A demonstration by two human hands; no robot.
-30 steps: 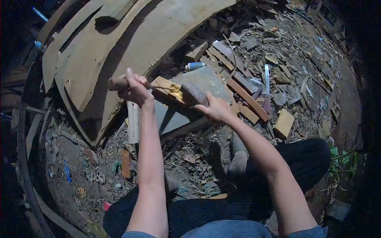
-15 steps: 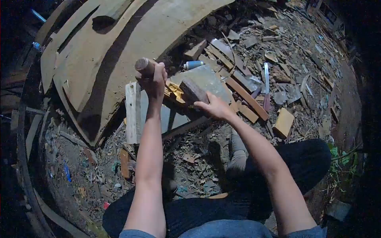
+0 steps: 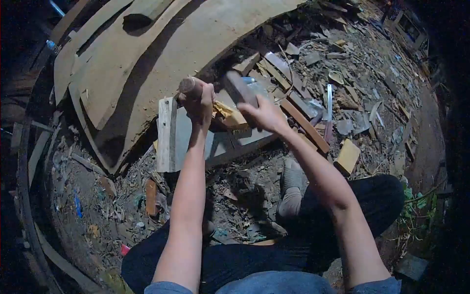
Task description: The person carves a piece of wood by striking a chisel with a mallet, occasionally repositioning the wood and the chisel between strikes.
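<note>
My left hand (image 3: pixel 199 100) is wrapped round an upright round wooden handle (image 3: pixel 188 85), whose lower end is hidden behind the hand. Just right of it lies a yellowish carved wood piece (image 3: pixel 230 117) on a grey slab (image 3: pixel 223 144). Above that piece, my right hand (image 3: pixel 264 113) grips a dark wooden block (image 3: pixel 238 88), tilted and blurred by motion. A pale wood block (image 3: pixel 167 134) stands at the slab's left end.
Large curved boards (image 3: pixel 117 59) fill the upper left. Right of the slab are a reddish wood strip (image 3: pixel 306 126), a saw-like blade (image 3: pixel 329 103) and a yellow block (image 3: pixel 347 157). Wood chips cover the ground; a foot (image 3: pixel 292 188) rests below the slab.
The dark block in my right hand has shifted and is now blurred. More of the yellowish piece shows between my hands. The whole view has shifted slightly.
</note>
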